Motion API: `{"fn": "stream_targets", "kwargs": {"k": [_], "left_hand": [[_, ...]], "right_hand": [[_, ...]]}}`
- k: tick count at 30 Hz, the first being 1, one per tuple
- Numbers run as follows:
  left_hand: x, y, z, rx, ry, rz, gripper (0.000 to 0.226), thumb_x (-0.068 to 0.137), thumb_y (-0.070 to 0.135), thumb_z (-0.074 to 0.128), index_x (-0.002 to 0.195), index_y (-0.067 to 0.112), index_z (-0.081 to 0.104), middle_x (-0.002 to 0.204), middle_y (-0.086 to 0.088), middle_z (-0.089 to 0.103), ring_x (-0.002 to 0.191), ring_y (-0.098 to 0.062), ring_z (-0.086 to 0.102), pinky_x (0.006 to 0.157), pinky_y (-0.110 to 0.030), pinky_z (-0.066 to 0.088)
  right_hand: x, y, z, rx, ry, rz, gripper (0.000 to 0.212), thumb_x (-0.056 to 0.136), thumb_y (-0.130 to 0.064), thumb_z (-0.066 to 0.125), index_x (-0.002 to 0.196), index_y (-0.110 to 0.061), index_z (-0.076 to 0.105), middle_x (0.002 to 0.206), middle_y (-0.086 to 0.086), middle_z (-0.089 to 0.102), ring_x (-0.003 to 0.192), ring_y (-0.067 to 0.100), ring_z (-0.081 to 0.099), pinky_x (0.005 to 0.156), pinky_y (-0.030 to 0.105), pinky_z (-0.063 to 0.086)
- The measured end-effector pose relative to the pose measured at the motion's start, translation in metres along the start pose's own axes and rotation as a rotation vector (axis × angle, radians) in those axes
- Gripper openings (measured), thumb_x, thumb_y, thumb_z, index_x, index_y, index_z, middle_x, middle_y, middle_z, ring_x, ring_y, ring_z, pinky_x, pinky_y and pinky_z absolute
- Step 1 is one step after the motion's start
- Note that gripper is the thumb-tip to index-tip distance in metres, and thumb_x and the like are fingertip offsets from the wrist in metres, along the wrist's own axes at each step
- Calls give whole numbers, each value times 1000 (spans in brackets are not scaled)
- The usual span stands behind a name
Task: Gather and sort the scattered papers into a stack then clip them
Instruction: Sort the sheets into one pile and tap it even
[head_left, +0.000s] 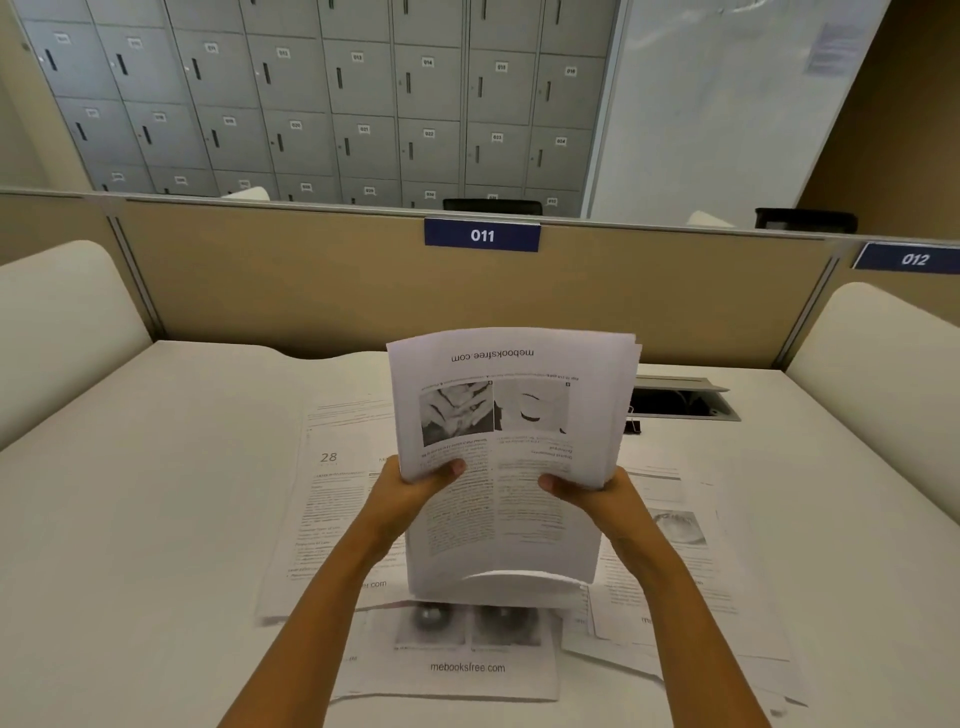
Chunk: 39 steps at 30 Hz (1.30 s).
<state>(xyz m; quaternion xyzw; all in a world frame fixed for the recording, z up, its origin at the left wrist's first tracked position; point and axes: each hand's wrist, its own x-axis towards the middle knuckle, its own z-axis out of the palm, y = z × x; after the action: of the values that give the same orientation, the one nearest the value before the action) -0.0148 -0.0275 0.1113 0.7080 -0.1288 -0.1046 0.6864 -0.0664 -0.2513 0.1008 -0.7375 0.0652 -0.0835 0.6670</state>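
Your left hand (415, 486) and right hand (589, 491) are each clamped on a side edge of the upright stack of white printed paper sheets (511, 447) above the pale surface (156, 519). It's light, floppy and slippery; grip low, near the bowing bottom edge.

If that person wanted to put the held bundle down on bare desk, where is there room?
Bare desk lies left of the page numbered 28, up to the cream side divider. Another bare patch sits right of the loose sheets, below the cable hatch. The middle is crowded: sheets overlap beneath the stack held by left hand and right hand.
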Motion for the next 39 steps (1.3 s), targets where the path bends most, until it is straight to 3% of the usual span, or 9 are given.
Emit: {"fn": "stream_targets", "kwargs": {"k": [3,8,13,17,20,26,30,34,39], "left_hand": [[-1,-5,3,-39,37,-18,30,66,34,68,95,30,65,93,3,72,95,-24,66,81,-44,55],[-3,-21,10,-9,71,-63,15,83,21,64,94,32,61,96,4,66,94,-17,62,75,-33,54],[4,-14,12,-52,111,-88,13,84,22,63,97,24,63,97,2,68,92,-17,65,79,-33,54],[15,-11,7,-85,178,-179,28,85,22,63,111,15,61,105,-4,67,93,-24,65,81,-38,53],[22,-18,3,-17,246,-183,31,87,18,61,117,12,59,108,-4,65,94,-24,63,85,-40,52],[16,-54,-25,417,576,-129,35,87,13,60,121,10,55,116,-12,64,104,-31,62,89,-41,48],[7,-78,-59,874,628,-422,77,75,36,72,137,8,36,139,-20,42,128,-37,39,103,-50,34],[-4,-93,-79,839,621,-552,100,64,42,79,139,3,26,141,-25,32,133,-40,28,107,-52,27],[-3,-91,-96,645,695,-559,94,62,16,84,138,-2,31,136,-28,39,127,-43,36,103,-53,33]], "right_hand": [[-2,4,0,29,22,0,27,61,-34,78,85,-42,69,85,-15,74,86,11,69,68,22,55],[-9,30,5,-1,11,80,32,73,-18,76,95,-38,64,93,-16,69,89,3,64,73,18,55],[-9,35,-1,-10,60,110,32,71,-31,79,100,-27,66,96,-7,72,89,10,67,67,18,55],[-7,39,-4,-10,110,94,33,73,-31,77,102,-22,65,96,-5,73,79,7,70,60,17,54],[-4,49,0,-36,147,101,36,76,-29,73,108,-18,63,100,-3,71,85,11,68,63,19,55],[-5,71,1,-108,243,121,45,80,-28,70,121,-15,56,110,0,62,93,16,60,81,29,50],[-8,81,-3,-141,273,127,52,82,-26,68,128,-11,50,124,6,59,106,23,57,90,34,46],[-14,90,-6,-164,270,137,53,82,-25,67,130,-11,49,129,9,57,105,20,56,90,32,45],[-16,94,-6,-195,238,140,50,82,-27,68,127,-14,51,126,7,60,98,15,56,82,23,47]]}}
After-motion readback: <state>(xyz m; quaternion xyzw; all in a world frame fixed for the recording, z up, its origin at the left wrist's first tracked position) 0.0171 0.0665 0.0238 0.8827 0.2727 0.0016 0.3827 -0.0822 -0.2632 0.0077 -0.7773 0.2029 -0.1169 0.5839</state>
